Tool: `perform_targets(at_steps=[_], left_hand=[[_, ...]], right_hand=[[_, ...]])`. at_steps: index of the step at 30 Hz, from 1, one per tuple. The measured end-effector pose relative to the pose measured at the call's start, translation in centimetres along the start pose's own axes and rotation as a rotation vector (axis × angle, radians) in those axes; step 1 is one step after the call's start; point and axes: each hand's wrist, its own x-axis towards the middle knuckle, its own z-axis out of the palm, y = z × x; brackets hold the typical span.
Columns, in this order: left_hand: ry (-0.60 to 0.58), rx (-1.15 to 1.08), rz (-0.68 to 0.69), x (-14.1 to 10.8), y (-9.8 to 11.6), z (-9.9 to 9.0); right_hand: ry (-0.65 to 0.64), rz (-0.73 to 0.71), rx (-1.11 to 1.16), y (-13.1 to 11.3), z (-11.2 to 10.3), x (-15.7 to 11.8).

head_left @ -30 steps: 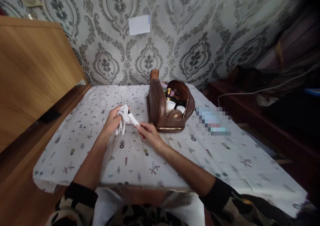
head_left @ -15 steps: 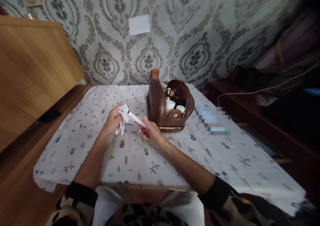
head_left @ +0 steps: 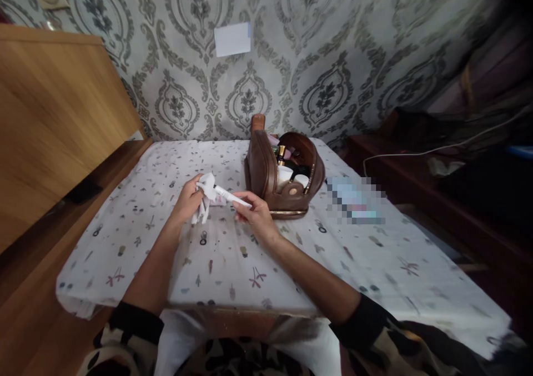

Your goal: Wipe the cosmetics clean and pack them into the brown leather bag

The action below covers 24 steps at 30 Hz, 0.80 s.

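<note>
My left hand [head_left: 188, 198] is closed around a crumpled white tissue [head_left: 206, 183], whose loose end hangs below the fingers. In my right hand [head_left: 256, 215] is a slim white tube [head_left: 228, 194], pinched near its right end and slanting up to the left. The tube's dark tip meets the tissue; whether the cloth wraps it, I cannot tell. Partly hidden behind the tube lies a small pinkish packet [head_left: 218, 200]. Just right of my right hand, an open brown toiletry bag [head_left: 262, 168] holds a gold-capped bottle [head_left: 282, 153] and white-topped containers.
A white patterned cloth [head_left: 137, 220] covers the table. To the right of the bag lies a blurred-out flat object [head_left: 353, 200]. A wooden cabinet [head_left: 62, 104] stands on the left, and a white cable [head_left: 416, 153] crosses a dark red surface at right.
My right hand has shifted slightly right and changed its finger hold on the tube, with the thumb less raised. My left hand and the tissue stay almost where they were.
</note>
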Motion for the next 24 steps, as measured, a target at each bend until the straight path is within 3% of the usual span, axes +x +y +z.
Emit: perform_targets(at_steps=[5, 12, 18, 24], left_hand=[[0.005, -0.046, 0.032, -0.1, -0.1, 0.2], [0.074, -0.229, 0.08, 0.0, 0.2, -0.2], [0.123, -0.042, 0.125, 0.1, 0.2, -0.6], [0.08, 0.017, 0.118, -0.2, 1.2, -0.3]], right_hand=[[-0.11, 0.185, 0.159, -0.1, 0.1, 0.0], [-0.057, 0.165, 0.235, -0.4, 0.0, 0.0], [-0.042, 0.143, 0.213, -0.3, 0.0, 0.0], [-0.047, 0.117, 0.146, -0.1, 0.0, 0.0]])
